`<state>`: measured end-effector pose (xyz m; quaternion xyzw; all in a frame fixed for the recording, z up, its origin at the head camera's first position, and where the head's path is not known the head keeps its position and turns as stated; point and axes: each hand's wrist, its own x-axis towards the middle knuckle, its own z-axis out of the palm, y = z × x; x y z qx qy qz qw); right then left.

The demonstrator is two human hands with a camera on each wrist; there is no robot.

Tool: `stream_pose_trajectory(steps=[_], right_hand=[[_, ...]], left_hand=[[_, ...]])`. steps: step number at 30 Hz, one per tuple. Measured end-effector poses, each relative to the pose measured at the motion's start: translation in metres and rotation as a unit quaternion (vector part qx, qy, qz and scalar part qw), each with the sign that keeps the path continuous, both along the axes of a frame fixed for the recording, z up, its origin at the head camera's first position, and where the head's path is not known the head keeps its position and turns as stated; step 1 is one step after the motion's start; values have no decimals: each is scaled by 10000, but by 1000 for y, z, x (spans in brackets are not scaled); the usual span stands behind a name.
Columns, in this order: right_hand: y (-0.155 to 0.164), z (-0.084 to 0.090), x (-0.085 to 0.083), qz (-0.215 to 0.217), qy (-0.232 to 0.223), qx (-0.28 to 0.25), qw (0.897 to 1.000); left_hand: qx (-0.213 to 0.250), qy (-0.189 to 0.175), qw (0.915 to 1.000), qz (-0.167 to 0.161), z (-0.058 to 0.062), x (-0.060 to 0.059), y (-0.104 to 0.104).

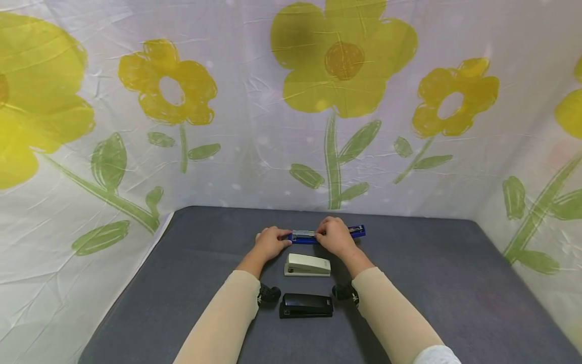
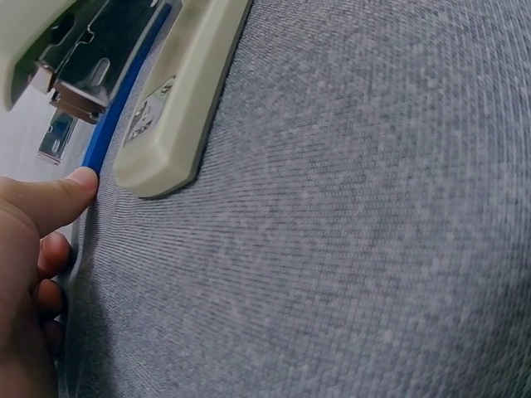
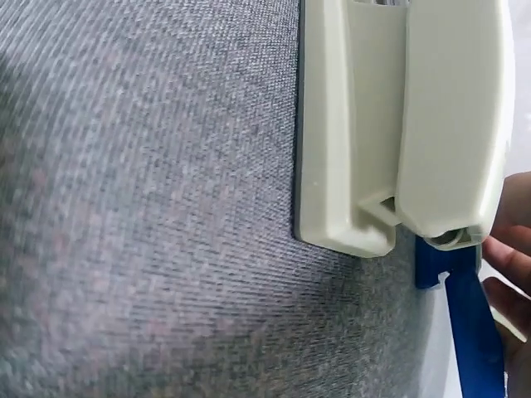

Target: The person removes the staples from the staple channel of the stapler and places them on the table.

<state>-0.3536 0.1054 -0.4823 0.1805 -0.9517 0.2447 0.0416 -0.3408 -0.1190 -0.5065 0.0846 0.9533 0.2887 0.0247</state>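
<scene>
A blue stapler [image 1: 302, 241] lies opened out at the back of the table, its metal staple channel exposed and its blue top [image 3: 474, 332] swung back to the right. My left hand [image 1: 271, 242] holds its left end between thumb and index finger. In the left wrist view the thumb [image 2: 79, 184] presses the tip of the blue base [image 2: 99, 145]. My right hand [image 1: 336, 236] has its fingertips at the middle of the channel; what they pinch there is hidden. In the right wrist view the cream stapler partly covers the right hand [image 3: 513, 257].
A cream stapler [image 1: 308, 265] stands just in front of the blue one, between the forearms. Nearer still is a black stapler [image 1: 306, 305], between the black wrist cameras. Grey cloth covers the table [image 1: 423, 283], and a flower-printed curtain [image 1: 245, 167] hangs behind it.
</scene>
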Motion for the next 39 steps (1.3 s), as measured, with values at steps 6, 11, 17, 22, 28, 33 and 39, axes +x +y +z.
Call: stream_pose_trajectory(steps=[6,11,17,22,28,33,39], right_hand=[[0,-3,-1,-66,-33,-209,9998],[0,-5,-1,-237,111,-441,9987],[-4,-5,2,-342,2,-1060,9938],[-5,-4,3,-359,-323,-1427,9886],[-8,4,2,-328,-567,-984,9930],[-12,11,3,-387,-772,-718,9937],[-13,12,3,-433,-695,-799,9934]], left_hand=[[-88,-25,10000,20,-3,-3,-1],[-29,-38,10000,21,-2,-3,-1],[-48,-27,10000,1,-4,-4,0],[-29,-72,10000,31,-4,-3,0],[32,-41,10000,68,-4,-4,0],[23,-47,9999,107,-4,-4,1],[-24,5,9999,116,-5,-5,0]])
